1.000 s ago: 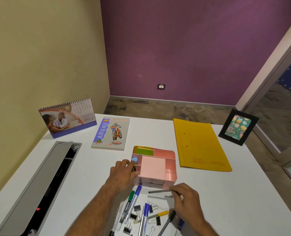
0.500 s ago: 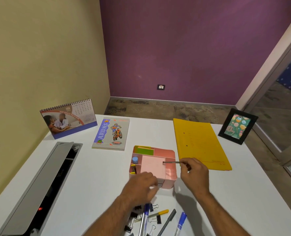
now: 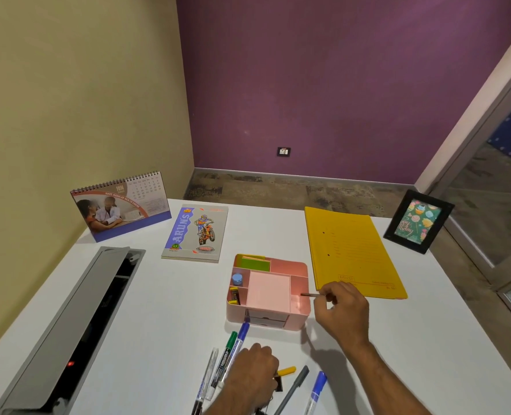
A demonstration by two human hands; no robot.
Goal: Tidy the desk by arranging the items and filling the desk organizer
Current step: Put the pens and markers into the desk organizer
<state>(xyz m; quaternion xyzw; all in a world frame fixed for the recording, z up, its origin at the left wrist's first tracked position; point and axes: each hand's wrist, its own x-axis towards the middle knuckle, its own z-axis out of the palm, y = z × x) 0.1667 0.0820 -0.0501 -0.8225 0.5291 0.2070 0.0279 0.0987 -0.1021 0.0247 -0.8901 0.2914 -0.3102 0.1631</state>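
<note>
1. While the right hand (image 3: pixel 342 310) pinches a thin grey pen (image 3: pixel 310 294) over the right compartment of the pink organizer (image 3: pixel 267 292), the yellow folder (image 3: pixel 353 253) lies just beside it.
2. Left hand (image 3: pixel 252 375) rests curled over the markers (image 3: pixel 224 360); whether it grips anything, I cannot tell.
3. Notebook (image 3: pixel 197 233), calendar (image 3: pixel 121 206) and photo frame (image 3: pixel 417 221) stand well apart.

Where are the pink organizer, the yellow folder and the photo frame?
pink organizer (image 3: pixel 300 317): head view, front right wall.
yellow folder (image 3: pixel 350 250): head view, middle of its cover.
photo frame (image 3: pixel 416 223): head view, the picture inside it.
</note>
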